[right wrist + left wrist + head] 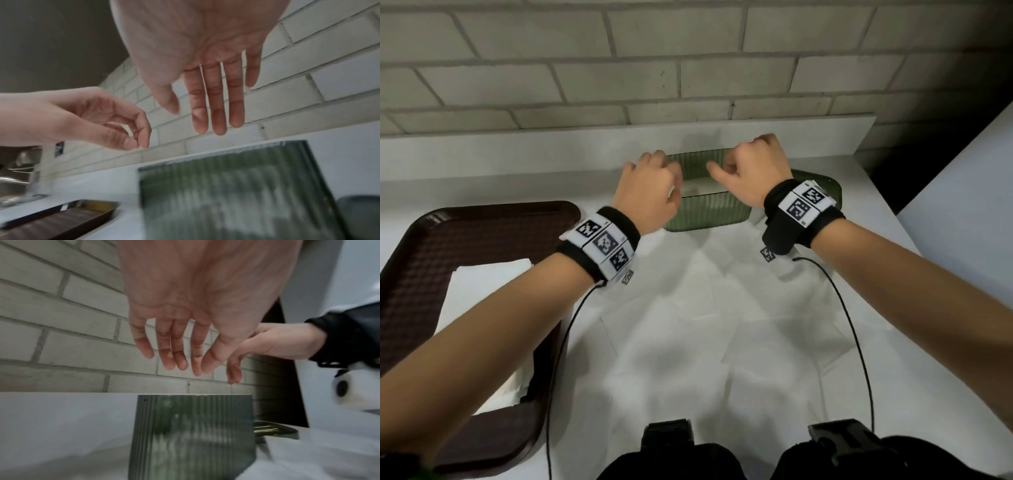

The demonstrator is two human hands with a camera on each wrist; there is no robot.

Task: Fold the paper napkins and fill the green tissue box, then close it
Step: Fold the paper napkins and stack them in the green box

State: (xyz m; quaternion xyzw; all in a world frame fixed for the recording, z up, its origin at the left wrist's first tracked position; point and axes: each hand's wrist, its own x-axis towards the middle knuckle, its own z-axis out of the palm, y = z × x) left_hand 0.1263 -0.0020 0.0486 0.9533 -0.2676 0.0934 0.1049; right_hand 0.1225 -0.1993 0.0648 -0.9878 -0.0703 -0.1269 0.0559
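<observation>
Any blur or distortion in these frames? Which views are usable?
Head view: mostly sharp, wide-angle bend at the edges, soft shadows on the napkin. Left wrist view: green tissue box smeared by motion blur, left hand fairly clear. Right wrist view: box heavily streaked, right hand soft, tray blurred.

We see a white counter [859,192] running up to a brick wall. On it, at nine o'clock, lies a dark brown tray [431,246]. A large unfolded white napkin [715,329] is spread flat at the centre. At twelve o'clock stands the green tissue box [709,212], open-topped, with its green lid [825,185] lying just beside it at two o'clock.
</observation>
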